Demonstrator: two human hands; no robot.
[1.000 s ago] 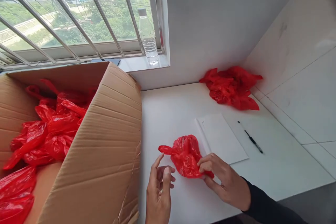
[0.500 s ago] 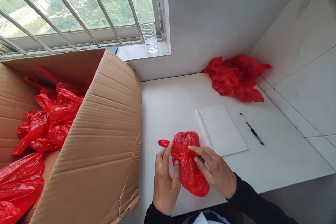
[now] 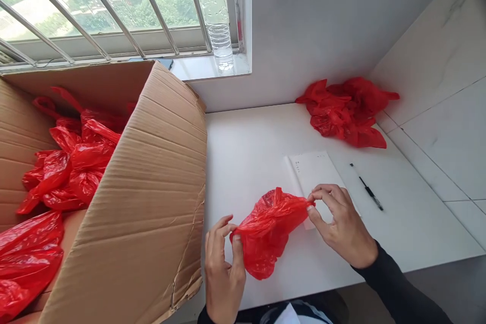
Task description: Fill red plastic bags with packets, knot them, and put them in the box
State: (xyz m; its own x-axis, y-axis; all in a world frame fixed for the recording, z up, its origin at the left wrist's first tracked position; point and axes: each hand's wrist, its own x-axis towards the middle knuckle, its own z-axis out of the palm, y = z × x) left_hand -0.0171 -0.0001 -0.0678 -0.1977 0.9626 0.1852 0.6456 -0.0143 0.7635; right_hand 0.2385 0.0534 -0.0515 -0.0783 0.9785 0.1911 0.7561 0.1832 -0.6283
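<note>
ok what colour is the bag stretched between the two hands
Red; the bag shows best in the head view.

Just beyond the right grip [image 3: 341, 228], white paper [image 3: 318, 168] lies on the desk [image 3: 243, 147], a black pen [image 3: 368, 190] to its right. Well beyond the left grip [image 3: 225, 266], a clear bottle [image 3: 217, 25] stands on the windowsill [image 3: 195, 67].
</note>
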